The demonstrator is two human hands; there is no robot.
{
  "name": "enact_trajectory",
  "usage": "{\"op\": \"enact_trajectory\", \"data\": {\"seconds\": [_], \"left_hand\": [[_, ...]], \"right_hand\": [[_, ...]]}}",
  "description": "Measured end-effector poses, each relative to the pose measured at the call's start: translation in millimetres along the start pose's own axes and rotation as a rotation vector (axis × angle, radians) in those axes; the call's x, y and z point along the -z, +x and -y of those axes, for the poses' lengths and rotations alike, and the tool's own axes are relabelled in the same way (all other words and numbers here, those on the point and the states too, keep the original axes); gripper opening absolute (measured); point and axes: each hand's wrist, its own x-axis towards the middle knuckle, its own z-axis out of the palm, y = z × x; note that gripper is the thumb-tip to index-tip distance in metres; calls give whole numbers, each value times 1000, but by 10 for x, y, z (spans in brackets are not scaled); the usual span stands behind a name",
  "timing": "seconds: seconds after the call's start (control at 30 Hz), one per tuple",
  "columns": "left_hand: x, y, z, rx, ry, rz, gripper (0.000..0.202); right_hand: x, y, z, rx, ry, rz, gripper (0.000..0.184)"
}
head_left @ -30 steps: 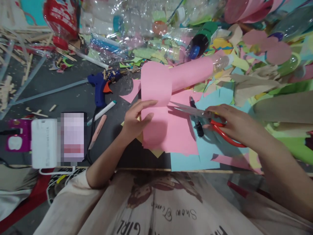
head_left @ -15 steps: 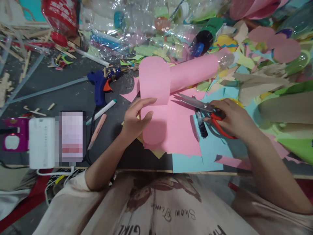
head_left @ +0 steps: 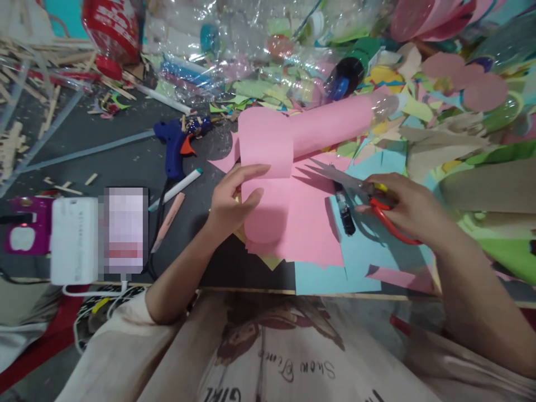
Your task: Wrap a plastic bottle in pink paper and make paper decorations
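My left hand pinches the left edge of a curled pink paper sheet and holds it upright over more pink paper on the table. My right hand grips red-handled scissors, fingers through the loops, blades pointing left toward the sheet and slightly apart. The blade tips are a little to the right of the curl, not touching it. A black pen lies under the scissors on light blue paper.
A pink-wrapped plastic bottle lies behind the sheet. A blue glue gun, a white marker, a phone and a white power bank sit to the left. Clear bottles and paper scraps pile up behind and right.
My right hand drew the scissors back to the right from the pink sheet, then shifted slightly. The left hand kept its hold on the curled sheet, which stayed put.
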Motion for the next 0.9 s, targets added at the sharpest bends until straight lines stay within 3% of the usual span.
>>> {"op": "enact_trajectory", "data": {"seconds": [0.2,0.47,0.9], "left_hand": [[25,11,-18,-78,12,40,25],[32,-4,-45,-225,-10,101,27],[15,-12,-25,-167,5,133,27]], "right_hand": [[175,-114,68,21,87,100,45],[99,-89,180,96,95,146,58],[110,60,291,101,77,206,63]]}}
